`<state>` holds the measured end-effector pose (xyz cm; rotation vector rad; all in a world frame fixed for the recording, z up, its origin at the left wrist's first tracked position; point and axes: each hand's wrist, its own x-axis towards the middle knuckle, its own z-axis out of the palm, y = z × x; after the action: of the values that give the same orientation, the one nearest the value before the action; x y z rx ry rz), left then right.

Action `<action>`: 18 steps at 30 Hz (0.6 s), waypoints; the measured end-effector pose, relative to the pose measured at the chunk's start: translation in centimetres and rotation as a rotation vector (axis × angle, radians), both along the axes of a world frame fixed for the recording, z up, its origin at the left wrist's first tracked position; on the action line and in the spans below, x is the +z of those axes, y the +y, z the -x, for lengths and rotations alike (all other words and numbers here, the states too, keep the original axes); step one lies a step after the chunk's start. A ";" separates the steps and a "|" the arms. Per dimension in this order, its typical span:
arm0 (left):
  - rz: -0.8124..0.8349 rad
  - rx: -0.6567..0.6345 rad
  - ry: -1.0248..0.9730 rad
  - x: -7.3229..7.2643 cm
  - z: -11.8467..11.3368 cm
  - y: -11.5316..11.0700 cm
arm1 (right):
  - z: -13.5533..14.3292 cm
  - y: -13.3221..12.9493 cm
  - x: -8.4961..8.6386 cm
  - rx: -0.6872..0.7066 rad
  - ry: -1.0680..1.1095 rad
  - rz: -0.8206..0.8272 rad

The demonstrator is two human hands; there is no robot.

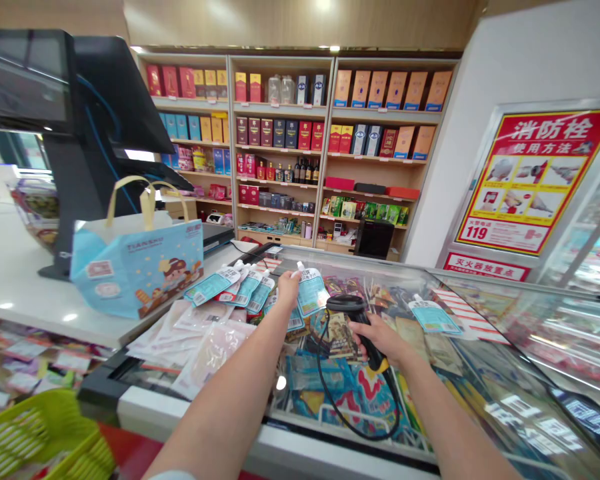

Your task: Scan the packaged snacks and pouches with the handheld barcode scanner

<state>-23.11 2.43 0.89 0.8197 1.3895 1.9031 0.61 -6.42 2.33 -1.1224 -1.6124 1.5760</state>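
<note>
My left hand [289, 288] pinches a blue-and-white spouted drink pouch [312, 293] near its cap, above the freezer's glass top. In my right hand [377, 337] is a black barcode scanner [355, 313], its head turned toward that pouch. A black cable [325, 387] loops down from the scanner. Left of my left hand, several similar pouches [245, 288] lie overlapping. White flat packets [210, 340] are spread in front of them. One more pouch [434, 315] rests apart on the glass, to the right of the scanner.
A light blue paper bag [140, 260] with handles stands on the white counter [10, 267] beside a black register screen [115, 100]. Wrapped ice creams show through the freezer glass [330, 393]. A green basket [40, 433] sits low at left. Shelves of boxed goods [280, 133] line the back.
</note>
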 end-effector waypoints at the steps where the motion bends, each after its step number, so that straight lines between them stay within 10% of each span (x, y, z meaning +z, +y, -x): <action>1: -0.002 -0.004 0.000 0.0 0.0 0.0 | 0.0 0.0 0.0 0.004 0.001 0.003; 18: 0.052 -0.012 0.040 -0.2 -0.2 -0.1 | 0.1 0.8 -0.7 -0.012 0.050 0.047</action>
<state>-22.91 2.33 0.68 0.8430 1.4491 1.8425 0.52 -5.60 1.59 -1.1066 -1.5410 1.6288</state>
